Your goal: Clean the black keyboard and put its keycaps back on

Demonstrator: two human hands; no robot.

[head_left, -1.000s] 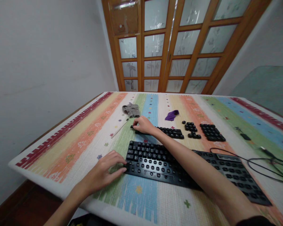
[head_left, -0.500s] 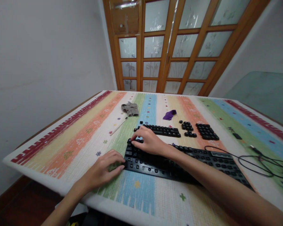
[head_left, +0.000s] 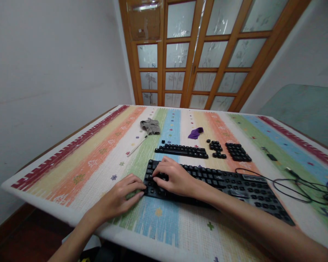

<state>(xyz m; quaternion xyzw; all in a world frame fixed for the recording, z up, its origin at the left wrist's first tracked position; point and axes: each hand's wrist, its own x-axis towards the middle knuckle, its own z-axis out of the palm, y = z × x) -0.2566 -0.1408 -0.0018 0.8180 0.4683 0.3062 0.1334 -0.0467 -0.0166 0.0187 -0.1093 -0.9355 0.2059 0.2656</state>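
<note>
The black keyboard [head_left: 205, 175] lies on the striped tablecloth in front of me. Several of its keys are bare sockets, mostly at the right end and along the near row. My left hand [head_left: 124, 194] holds the left edge of the keyboard with fingertips and thumb. Above the keyboard's left part, my right hand [head_left: 175, 177] is closed in a pinch at a small black keycap [head_left: 151, 178]. The keys under the right palm are hidden. Loose keycaps [head_left: 183, 150] lie in rows just beyond the keyboard, and one single keycap [head_left: 163, 142] lies apart from them.
More loose keycaps lie in a small cluster [head_left: 215, 147] and a block [head_left: 237, 152] at the right. A grey cloth [head_left: 150, 126], a thin white brush [head_left: 136, 146] and a purple cloth [head_left: 195, 133] lie farther back. A coiled black cable [head_left: 300, 193] spreads at the right.
My right hand has moved nearer to me, from the keyboard's far left corner down to the lower rows. My left hand stays at the keyboard's left edge.
</note>
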